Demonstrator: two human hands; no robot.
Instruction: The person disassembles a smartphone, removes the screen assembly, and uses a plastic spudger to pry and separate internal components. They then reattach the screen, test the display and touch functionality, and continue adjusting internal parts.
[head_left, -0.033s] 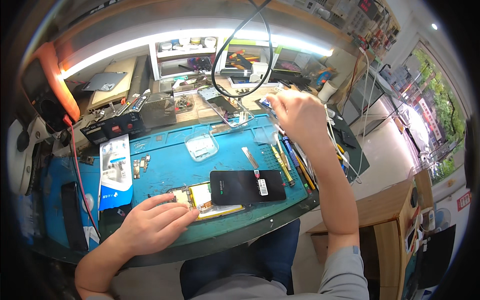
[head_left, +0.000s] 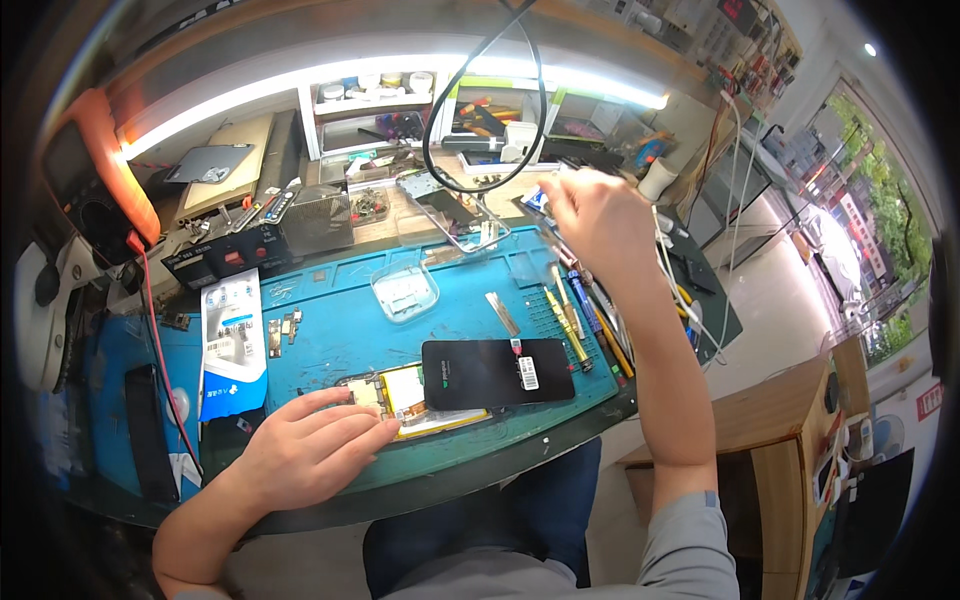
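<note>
Opened phone (head_left: 405, 388), front edge of surface (head_left: 450, 485): likely light, fragile—hold rims. Your left hand (head_left: 310, 450) touches it, loosely spread; right hand (head_left: 605, 218) curled—contents unclear.

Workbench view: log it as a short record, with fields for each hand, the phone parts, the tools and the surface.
Left hand: fingers over the left end of the opened phone; grip unclear
Right hand: raised at the far right; anything held is hidden
Screen: black, white label, overlapping the opened phone's right part
Tools: screwdrivers right of centre
Container: small clear box beyond the screen
Surface: blue mat
Far left: orange meter
</note>
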